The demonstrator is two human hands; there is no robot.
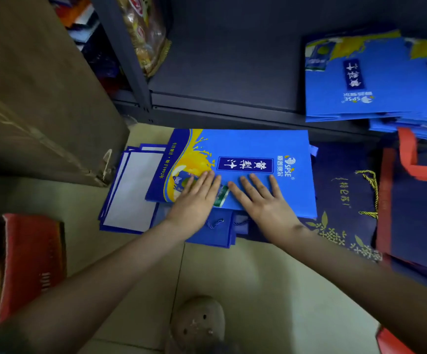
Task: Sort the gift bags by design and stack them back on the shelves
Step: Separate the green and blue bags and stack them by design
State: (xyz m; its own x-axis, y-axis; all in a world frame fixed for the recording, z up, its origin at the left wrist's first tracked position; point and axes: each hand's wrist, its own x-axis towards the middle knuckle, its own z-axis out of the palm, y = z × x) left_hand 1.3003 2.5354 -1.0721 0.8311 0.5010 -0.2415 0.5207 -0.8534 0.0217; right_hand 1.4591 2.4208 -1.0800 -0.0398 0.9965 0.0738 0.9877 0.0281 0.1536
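Both my hands lie flat on the blue bag [258, 149] on the floor [233, 277]. The left hand [194, 200] and right hand [263, 200] sit side by side with fingers straight, close but not touching, and grip nothing. I judge the press is meant to flatten the bag and square it on the small pile beneath before lifting it.

Its match is plain to see: at one o'clock from the bag, a stack of bags [360, 80] with the same blue-and-yellow print sits on the dark shelf [220, 72], overhanging the front edge. The bare part of the shelf at twelve o'clock looks like room for another design.

At nine o'clock, white-faced bags [133, 190] with blue borders lie fanned out, partly tucked under the blue bag. At three o'clock lies a navy bag [345, 190] with gold cord handles, and beyond it a bag with red handles [417, 200], too blurred for me to say more.

A cardboard box [41, 98] crowds in at ten o'clock and a red box [28, 259] at eight, so the way up to the shelf is narrow on the left. A shoe [199, 320] sits at six o'clock. I'd lift up and to the right, watching the overhanging stack.
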